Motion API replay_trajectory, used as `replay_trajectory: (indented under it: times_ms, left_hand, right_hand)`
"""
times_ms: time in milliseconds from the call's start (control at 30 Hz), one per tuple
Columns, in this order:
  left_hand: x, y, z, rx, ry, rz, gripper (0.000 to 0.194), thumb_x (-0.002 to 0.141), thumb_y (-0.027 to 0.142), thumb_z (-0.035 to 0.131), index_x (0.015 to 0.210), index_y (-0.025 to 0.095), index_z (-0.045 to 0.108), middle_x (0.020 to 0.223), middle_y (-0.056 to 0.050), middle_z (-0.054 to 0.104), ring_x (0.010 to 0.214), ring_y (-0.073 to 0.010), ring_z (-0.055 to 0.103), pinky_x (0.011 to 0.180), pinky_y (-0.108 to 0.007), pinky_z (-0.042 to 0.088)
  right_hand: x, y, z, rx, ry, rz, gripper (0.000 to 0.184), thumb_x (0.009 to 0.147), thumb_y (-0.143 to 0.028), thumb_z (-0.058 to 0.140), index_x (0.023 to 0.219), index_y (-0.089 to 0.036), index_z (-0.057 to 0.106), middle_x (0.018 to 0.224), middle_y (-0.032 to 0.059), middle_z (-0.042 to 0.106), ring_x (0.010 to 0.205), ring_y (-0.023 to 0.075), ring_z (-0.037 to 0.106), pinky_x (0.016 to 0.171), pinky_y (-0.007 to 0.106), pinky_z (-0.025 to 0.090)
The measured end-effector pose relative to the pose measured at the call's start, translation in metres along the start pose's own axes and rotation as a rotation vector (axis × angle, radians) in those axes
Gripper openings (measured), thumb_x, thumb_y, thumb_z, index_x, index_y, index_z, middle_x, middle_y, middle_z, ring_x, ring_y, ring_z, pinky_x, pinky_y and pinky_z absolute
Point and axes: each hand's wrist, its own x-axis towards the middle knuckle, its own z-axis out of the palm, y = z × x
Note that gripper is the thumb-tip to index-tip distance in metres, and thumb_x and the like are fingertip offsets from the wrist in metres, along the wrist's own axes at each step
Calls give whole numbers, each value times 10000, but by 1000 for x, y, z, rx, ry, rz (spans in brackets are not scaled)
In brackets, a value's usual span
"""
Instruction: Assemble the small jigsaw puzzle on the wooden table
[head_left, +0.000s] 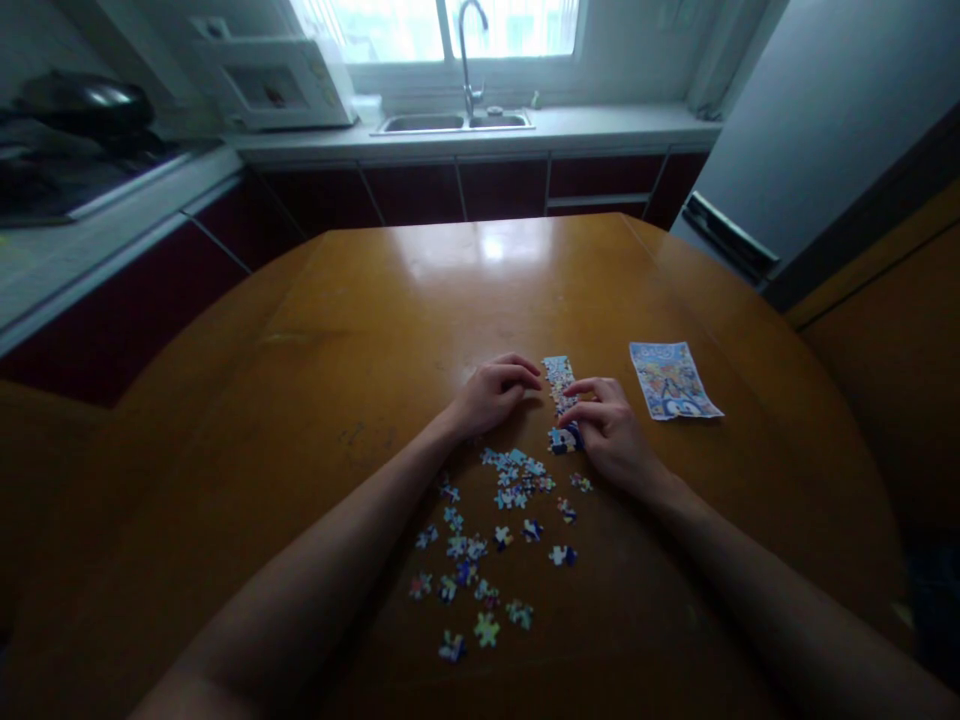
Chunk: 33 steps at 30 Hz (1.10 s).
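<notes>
Partly covered by the right hand (611, 432), the joined puzzle strip (558, 371) lies flat on the wooden table (300, 310), between the two hands. We see its far end plainly; part of its right edge passes under the fingers. At its near end we locate a dark blue puzzle section (559, 441), also overlapped by the right hand; we cannot tell whether the two connect. The right hand bends over the strip with its fingertips close together; we cannot tell whether they grip a piece. The left hand (489, 394) rests just beside the strip, fingers curled downward; its palm is hidden, so we cannot confirm its contents. Nearer to us, loose puzzle pieces (487, 629) lie scattered, their motifs too small to read. To the right we note a picture sheet (673, 378), its print indistinct. Farther out, the stove (112, 195) is cut off at left.
</notes>
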Motion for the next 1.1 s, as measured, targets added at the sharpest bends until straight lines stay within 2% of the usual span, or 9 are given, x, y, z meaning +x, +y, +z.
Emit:
replay_trajectory:
  times_ms: [1100]
  left_hand:
    - [2,-4,1,24,11,34,260,858,66,536,868,202,758,1031,-68,703,956,-166,662,901,-358,534]
  right_hand:
    - [0,0,0,-11,14,10,285,852,-54,549,788,-256,740,1038,60,652,1085,246,548,974,482,459]
